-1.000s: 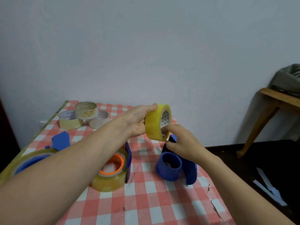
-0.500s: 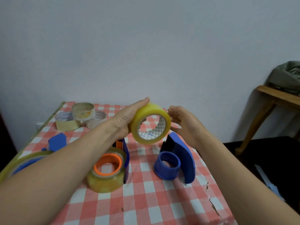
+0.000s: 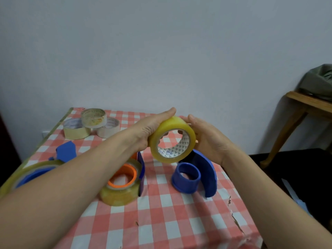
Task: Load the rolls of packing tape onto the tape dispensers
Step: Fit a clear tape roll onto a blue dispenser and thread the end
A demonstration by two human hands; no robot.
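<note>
While your left hand (image 3: pixel 149 130) is gripping the tape roll (image 3: pixel 168 125) and your right hand (image 3: pixel 211 139) is cupping its other side, you are holding it above the blue dispenser (image 3: pixel 208 169). A checked tablecloth (image 3: pixel 161 221) is lying beneath, against a pale wall (image 3: pixel 161 51).

A red-and-white checked cloth (image 3: pixel 161 221) covers the tabletop, torn along its right edge. Off to the right, a wooden stool (image 3: pixel 309 102) bears a grey-green bundle (image 3: pixel 318 81) by the pale wall (image 3: pixel 161 51).
</note>
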